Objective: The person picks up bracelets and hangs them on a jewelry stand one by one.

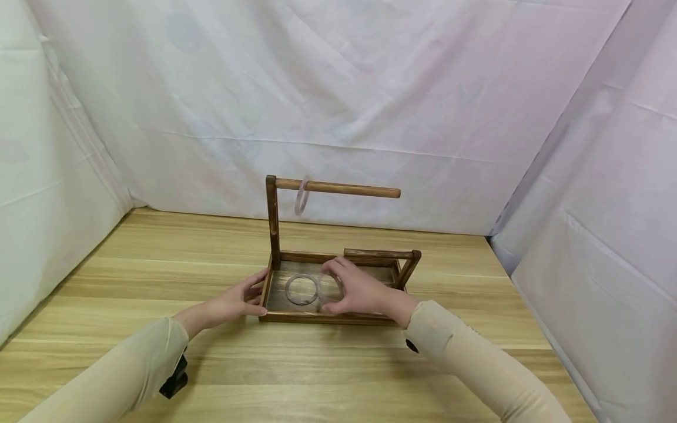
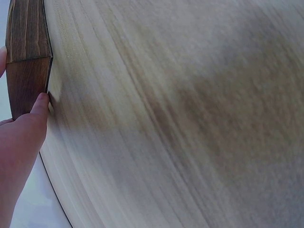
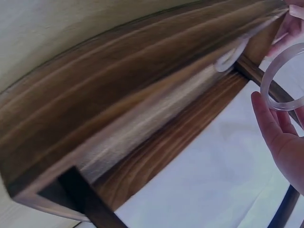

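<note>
A dark wooden bangle stand has a shallow tray base with a tall post at its left end and a short one at its right. My left hand holds the tray's left end, thumb by the front corner. Over the tray, my right hand pinches a pale translucent bangle between thumb and fingers. Left of it, a second bangle lies flat on the tray floor, partly seen in the right wrist view. A third bangle hangs on the upper bar, near the tall post.
The lower bar reaches left from the short post, just behind my right hand. The stand sits on a light wood-grain table. White cloth hangs behind and at both sides.
</note>
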The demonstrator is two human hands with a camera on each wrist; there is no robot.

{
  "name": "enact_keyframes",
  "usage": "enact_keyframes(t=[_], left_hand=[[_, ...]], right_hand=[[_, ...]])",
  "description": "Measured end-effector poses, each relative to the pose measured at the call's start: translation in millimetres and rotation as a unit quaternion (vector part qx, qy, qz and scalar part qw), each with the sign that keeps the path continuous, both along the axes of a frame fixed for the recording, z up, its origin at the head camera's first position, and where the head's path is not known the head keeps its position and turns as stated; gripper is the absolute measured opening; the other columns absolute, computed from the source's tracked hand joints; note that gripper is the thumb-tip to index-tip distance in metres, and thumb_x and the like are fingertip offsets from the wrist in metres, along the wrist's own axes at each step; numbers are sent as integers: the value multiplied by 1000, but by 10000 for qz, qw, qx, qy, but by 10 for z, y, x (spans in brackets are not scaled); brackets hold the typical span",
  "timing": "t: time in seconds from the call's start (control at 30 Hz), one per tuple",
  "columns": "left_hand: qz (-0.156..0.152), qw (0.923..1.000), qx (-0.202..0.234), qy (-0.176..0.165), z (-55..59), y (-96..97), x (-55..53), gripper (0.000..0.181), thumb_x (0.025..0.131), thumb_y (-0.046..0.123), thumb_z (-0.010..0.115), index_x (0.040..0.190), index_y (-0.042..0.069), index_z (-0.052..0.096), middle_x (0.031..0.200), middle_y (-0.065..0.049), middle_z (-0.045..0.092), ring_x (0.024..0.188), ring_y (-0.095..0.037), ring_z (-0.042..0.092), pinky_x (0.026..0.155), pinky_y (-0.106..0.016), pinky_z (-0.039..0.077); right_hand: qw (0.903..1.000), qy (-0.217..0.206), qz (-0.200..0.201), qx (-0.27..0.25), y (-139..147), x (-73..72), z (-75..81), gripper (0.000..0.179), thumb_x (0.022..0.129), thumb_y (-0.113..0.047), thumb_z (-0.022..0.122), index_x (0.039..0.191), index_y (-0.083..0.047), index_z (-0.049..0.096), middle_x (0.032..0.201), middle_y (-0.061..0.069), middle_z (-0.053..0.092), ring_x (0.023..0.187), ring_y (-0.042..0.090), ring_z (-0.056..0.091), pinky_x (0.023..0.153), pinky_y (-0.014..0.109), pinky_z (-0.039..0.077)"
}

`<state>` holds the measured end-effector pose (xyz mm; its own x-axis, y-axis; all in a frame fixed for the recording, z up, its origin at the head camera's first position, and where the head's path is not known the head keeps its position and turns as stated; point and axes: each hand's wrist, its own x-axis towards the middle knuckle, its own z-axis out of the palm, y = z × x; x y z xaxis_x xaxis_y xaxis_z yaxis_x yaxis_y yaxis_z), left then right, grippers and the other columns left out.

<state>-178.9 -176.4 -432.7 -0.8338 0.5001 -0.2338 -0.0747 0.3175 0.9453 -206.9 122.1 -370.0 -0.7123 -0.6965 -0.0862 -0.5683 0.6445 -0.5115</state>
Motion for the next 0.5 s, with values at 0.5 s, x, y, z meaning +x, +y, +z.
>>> enact_keyframes(t=[0.5], left_hand=[[-45,10000,55,0,35,14,16,99,83,12,67,149,4,-6,152,-31,1,139,-49,12,114,-53,25]], right_hand=[[9958,-391,133,-821,-98,87,178,60,78,-28,73,127,-14,43,124,7,45,110,18,48,93,32,53]])
